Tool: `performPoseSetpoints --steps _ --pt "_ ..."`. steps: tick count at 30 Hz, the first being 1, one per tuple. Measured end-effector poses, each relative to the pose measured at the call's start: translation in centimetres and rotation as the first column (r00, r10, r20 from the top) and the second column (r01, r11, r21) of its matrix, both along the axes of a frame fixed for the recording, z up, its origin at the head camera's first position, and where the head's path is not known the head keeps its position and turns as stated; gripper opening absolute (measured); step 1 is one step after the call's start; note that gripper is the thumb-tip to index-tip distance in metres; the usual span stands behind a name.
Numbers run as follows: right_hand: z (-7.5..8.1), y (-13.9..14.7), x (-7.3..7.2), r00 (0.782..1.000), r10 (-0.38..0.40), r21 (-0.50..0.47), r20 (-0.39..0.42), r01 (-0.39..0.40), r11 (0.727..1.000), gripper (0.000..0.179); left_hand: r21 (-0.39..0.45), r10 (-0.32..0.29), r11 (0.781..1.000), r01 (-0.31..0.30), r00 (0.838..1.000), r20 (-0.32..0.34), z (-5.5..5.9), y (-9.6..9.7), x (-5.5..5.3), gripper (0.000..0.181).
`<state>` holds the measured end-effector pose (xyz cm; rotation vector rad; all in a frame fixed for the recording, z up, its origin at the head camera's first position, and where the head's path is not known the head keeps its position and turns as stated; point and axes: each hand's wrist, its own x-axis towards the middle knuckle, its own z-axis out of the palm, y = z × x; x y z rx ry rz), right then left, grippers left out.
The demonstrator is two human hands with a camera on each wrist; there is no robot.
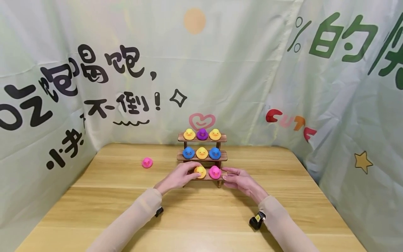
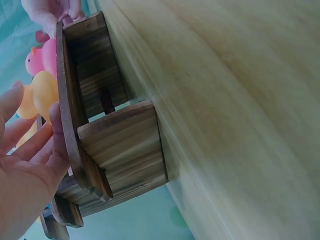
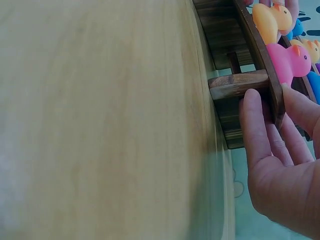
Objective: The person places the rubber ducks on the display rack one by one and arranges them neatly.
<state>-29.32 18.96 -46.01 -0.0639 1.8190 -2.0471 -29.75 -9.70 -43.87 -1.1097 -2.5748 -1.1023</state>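
Note:
A three-tier wooden stand [image 1: 189, 157] holds rubber ducks in rows. My left hand [image 1: 182, 175] grips a yellow rubber duck [image 1: 200, 171] at the bottom tier, thumb in front and fingers behind; its fingertips reach the board in the left wrist view. Right beside that duck sits a pink rubber duck [image 1: 215, 172]. My right hand [image 1: 240, 180] pinches the right end of the bottom board [image 3: 260, 50], thumb at its upper face and fingers by the leg below. Higher up, the middle tier carries a yellow duck [image 1: 202, 153] between two blue ones, the top tier a purple duck [image 1: 202, 134] between two yellow ones.
Another pink rubber duck [image 1: 147, 162] lies on the wooden table [image 1: 201, 224], left of the stand. A printed cloth [image 1: 239, 87] hangs behind the table and along its sides. Small black wrist devices [image 1: 257, 220] sit under both sleeves.

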Motion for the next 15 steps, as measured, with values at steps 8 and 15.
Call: performPoseSetpoints --steps 8,15 --pt "0.0 0.05 0.06 1.0 0.008 -0.008 -0.003 -0.008 1.0 0.06 -0.092 0.007 0.996 -0.007 1.0 -0.004 -0.06 0.52 -0.11 0.033" --pt "-0.17 0.09 0.0 1.0 0.001 0.001 -0.005 -0.001 1.0 0.059 -0.098 0.022 0.995 -0.021 1.0 0.014 0.16 0.7 0.05 0.034"
